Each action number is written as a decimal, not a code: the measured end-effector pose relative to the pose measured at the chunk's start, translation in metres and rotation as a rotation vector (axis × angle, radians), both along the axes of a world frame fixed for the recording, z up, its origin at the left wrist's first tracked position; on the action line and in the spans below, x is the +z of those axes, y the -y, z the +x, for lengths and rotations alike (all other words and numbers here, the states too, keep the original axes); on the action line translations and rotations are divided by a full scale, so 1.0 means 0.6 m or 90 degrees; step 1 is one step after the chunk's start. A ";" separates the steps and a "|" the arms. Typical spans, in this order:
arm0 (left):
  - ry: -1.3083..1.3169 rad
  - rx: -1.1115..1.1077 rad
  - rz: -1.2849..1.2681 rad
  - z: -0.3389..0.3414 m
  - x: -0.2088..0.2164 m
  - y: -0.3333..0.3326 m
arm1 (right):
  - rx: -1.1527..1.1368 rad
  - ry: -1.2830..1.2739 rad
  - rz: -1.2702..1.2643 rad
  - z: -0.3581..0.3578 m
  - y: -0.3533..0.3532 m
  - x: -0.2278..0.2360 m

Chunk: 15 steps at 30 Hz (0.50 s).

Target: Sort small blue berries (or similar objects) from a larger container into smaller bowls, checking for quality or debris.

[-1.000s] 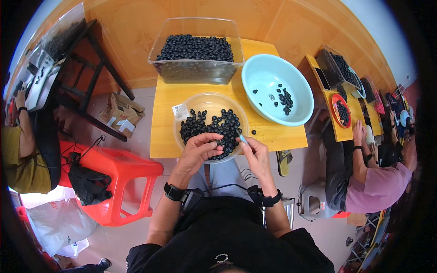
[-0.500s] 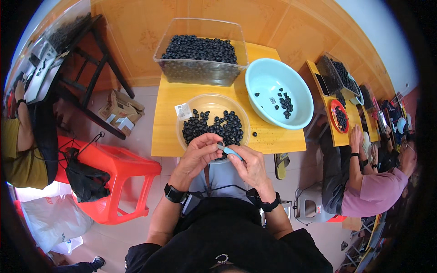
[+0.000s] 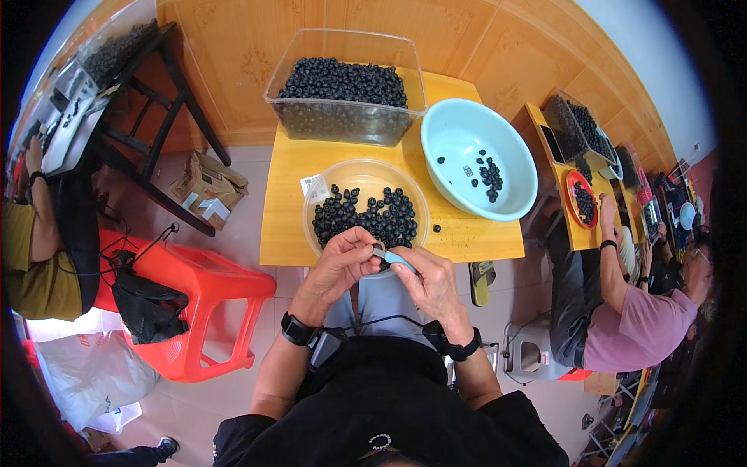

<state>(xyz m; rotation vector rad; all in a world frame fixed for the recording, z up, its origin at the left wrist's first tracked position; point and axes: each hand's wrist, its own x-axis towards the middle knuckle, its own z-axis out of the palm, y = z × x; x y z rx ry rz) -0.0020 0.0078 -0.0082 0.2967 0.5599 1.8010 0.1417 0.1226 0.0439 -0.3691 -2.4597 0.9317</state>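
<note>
Hands at near rim of clear bowl (image 3: 366, 173): left hand (image 3: 342, 263) pinches dark bead (image 3: 377, 251); right hand (image 3: 433, 279) grips blue tool (image 3: 398, 258).

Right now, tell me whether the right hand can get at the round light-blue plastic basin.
Probably yes: the right hand has bare yellow tabletop between it and the round light-blue plastic basin, though it holds a small blue tool.

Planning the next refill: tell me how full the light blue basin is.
Nearly empty: the light blue basin holds only a few small black pieces, its bottom mostly bare.
</note>
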 end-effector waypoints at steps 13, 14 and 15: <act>-0.001 -0.055 0.063 -0.003 0.015 0.014 | -0.099 0.056 -0.035 0.010 -0.059 -0.039; 0.003 -0.044 0.046 -0.008 0.009 0.013 | -0.094 0.063 -0.076 0.006 -0.052 -0.029; 0.007 -0.034 0.030 -0.010 0.005 0.011 | -0.090 0.071 -0.117 0.002 -0.045 -0.019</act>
